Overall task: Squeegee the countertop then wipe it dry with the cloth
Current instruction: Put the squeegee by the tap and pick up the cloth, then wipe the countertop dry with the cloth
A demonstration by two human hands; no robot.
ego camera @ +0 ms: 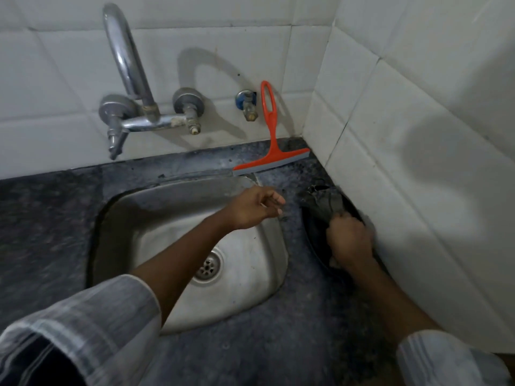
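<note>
— Sink first, since everything else sits around it. Where is the squeegee?

— Behind the sink's far right corner. Its orange handle leans up against the tiled wall, and its grey blade edge rests on the dark countertop, with the blade's left end just at the sink rim. No hand touches it.

— And the cloth?

— To the right of the sink, on the strip of countertop between the sink and the side wall. It is a dark grey, crumpled piece, and its far end lies loose toward the corner.

— Who holds it?

— The right hand. Its fingers are curled tight into a fist round the near end of the cloth, knuckles up, pressing it down on the countertop close to the wall.

— What about the left hand?

— It reaches across the sink's far right corner, above the rim. The fingers are loosely bent and a little apart, pointing toward the cloth, and they grip nothing. I cannot tell if the fingertips touch the countertop.

— Anything else near the sink?

— A metal tap is mounted on the wall behind its left part, and a small valve sits on the wall just left of the squeegee handle. Striped sleeves cover both forearms on the sink's near side.
</note>
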